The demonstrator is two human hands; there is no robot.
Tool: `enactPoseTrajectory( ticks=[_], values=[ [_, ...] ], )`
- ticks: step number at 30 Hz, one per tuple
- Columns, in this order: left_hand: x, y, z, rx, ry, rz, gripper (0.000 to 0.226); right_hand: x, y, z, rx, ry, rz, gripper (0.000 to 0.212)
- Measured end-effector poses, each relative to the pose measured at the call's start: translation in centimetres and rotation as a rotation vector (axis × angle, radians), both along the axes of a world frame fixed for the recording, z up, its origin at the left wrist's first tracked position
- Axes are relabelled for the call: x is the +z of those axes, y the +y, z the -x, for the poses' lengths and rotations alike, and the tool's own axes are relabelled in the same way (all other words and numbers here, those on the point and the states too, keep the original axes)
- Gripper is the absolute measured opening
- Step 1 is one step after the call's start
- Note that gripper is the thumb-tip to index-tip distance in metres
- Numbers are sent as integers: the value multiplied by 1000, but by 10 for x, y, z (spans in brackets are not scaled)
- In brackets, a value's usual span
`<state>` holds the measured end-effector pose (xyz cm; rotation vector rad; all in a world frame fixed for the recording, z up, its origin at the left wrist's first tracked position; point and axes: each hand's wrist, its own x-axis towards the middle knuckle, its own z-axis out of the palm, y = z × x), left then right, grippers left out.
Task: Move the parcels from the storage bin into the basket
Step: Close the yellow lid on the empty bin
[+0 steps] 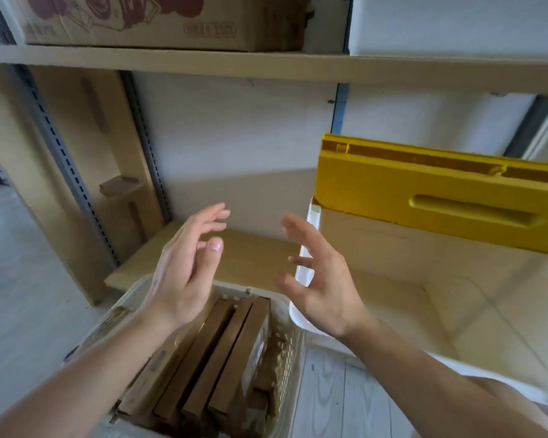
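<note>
A white perforated basket (290, 352) stands below the shelf at the bottom centre, with several flat brown cardboard parcels (222, 358) standing on edge inside it. To the right sits a white storage bin (304, 267) with a yellow lid (424, 191) tilted up at its back; the part of its inside that shows holds nothing. My left hand (184, 273) hovers above the basket's far rim, fingers straight and spread, holding nothing. My right hand (314, 279) hangs beside the bin's left wall, fingers loosely spread, holding nothing. Palms face each other.
A wooden shelf board (250, 257) runs behind the basket. Above it another shelf (203, 63) carries a printed cardboard box (159, 23) and a white box (456, 23). A slotted metal upright (60, 147) stands at the left. Pale wood-pattern floor (23, 279) lies left and below.
</note>
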<state>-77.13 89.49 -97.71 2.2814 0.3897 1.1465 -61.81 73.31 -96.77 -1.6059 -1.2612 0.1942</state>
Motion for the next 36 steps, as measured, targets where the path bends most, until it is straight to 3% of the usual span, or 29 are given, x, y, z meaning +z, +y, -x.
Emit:
enactPoseTrajectory(
  ticks=[8, 15, 18, 22, 26, 31, 36],
  values=[
    [8, -43, -62, -191, -84, 99, 47, 12, -21, -24, -94, 78, -72, 70],
    [18, -77, -96, -344, -140, 156, 41, 13, -64, -48, -275, 277, -125, 58],
    [17, -92, -108, -393, -135, 212, 41, 16, -84, -58, -357, 457, -175, 49],
    [14, -105, -131, -374, -146, 364, 45, 31, -109, -71, -392, 910, -316, 34],
    [11, -110, -143, -355, -108, 345, 35, 40, -125, -80, -411, 1155, -430, 37],
    [17, -102, -136, -263, -129, 286, 31, 45, -120, -85, -429, 1248, -412, 44],
    [20, -95, -126, -21, -198, 81, 24, 45, -116, -82, -446, 1261, -390, 49]
  ],
)
